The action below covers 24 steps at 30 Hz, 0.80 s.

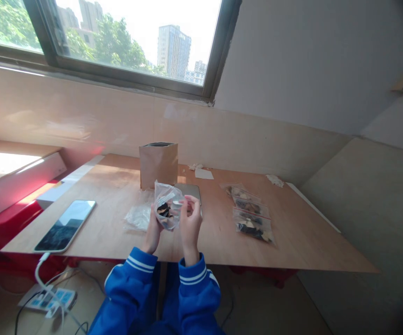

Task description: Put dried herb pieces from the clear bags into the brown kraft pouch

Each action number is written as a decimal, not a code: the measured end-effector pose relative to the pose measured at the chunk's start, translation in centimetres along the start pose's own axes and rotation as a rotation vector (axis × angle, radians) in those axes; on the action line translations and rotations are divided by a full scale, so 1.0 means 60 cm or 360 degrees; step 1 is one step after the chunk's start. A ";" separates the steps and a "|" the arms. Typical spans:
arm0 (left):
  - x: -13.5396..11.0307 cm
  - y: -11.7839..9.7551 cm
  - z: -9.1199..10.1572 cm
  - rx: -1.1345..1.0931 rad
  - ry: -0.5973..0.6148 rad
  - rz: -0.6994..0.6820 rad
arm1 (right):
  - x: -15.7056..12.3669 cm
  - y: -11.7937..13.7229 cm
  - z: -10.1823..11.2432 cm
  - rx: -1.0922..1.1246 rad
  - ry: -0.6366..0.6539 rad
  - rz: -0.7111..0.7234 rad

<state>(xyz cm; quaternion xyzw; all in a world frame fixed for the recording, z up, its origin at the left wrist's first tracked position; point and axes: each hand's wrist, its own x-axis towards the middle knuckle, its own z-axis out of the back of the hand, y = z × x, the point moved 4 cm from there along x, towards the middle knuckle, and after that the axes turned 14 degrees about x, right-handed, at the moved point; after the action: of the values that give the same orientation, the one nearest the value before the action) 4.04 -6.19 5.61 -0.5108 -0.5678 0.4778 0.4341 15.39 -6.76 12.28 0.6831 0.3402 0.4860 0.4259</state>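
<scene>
My left hand (151, 234) grips a clear plastic zip bag (166, 207) holding dark pieces with some pale bits, raised just above the wooden tabletop (292, 237). My right hand (191, 223) sits at the bag's right side, its curled fingertips pinching the plastic. Behind the bag stand a kraft paper pouch (158, 165) and a flat grey metallic slab (187, 191), partly hidden by the bag. To the right lie several small zip bags (251, 216) of dark and tan pieces. Left of my hands lies crumpled clear plastic (138, 217).
A smartphone (64, 226) lies at the table's near left. White paper (204, 173) and tissue scraps (274, 180) sit toward the back. A wall and window rise behind the table; a power strip (48, 300) with a white cable lies on the floor.
</scene>
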 end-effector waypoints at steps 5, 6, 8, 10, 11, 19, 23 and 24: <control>-0.002 -0.014 0.013 0.0199 -0.0304 -0.0125 | -0.016 0.060 -0.013 -0.0318 0.0243 0.0452; -0.002 -0.017 0.014 0.0218 -0.0324 -0.0144 | -0.016 0.061 -0.016 -0.0306 0.0320 0.0400; -0.001 -0.020 0.016 0.0267 -0.0337 -0.0129 | -0.016 0.051 -0.019 -0.0295 0.0438 0.0236; -0.002 -0.020 0.018 0.0334 -0.0359 -0.0109 | -0.015 0.031 -0.022 -0.0276 0.0558 0.0069; -0.003 -0.019 0.020 0.0373 -0.0371 -0.0107 | -0.015 0.021 -0.025 -0.0252 0.0628 0.0000; 0.004 -0.016 0.036 0.0760 -0.0331 -0.0451 | -0.023 -0.010 -0.044 -0.0182 0.0924 -0.0013; 0.004 -0.011 0.036 0.0746 -0.0293 -0.0370 | -0.020 -0.020 -0.043 -0.0154 0.0769 -0.0035; 0.004 -0.011 0.036 0.0716 -0.0326 -0.0326 | -0.018 -0.024 -0.042 -0.0131 0.0732 -0.0034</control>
<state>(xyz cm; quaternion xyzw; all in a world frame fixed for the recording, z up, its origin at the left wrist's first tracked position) 1.77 -6.21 5.90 -0.2901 -0.5371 0.5947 0.5231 12.61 -6.48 10.98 0.5329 0.4154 0.6378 0.3697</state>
